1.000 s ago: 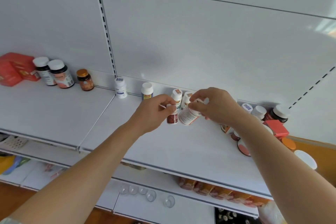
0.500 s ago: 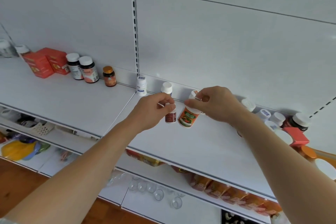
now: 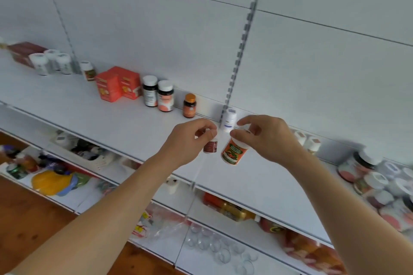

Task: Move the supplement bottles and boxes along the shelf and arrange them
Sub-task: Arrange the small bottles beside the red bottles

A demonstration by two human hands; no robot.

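Above the white shelf (image 3: 125, 118), the left hand (image 3: 190, 140) pinches a small dark-red bottle (image 3: 210, 146) by its cap, while the right hand (image 3: 266, 138) grips the white cap of an orange-labelled bottle (image 3: 233, 153), tilted. Both bottles hang just beside each other, near a white bottle (image 3: 228, 119) standing at the back wall.
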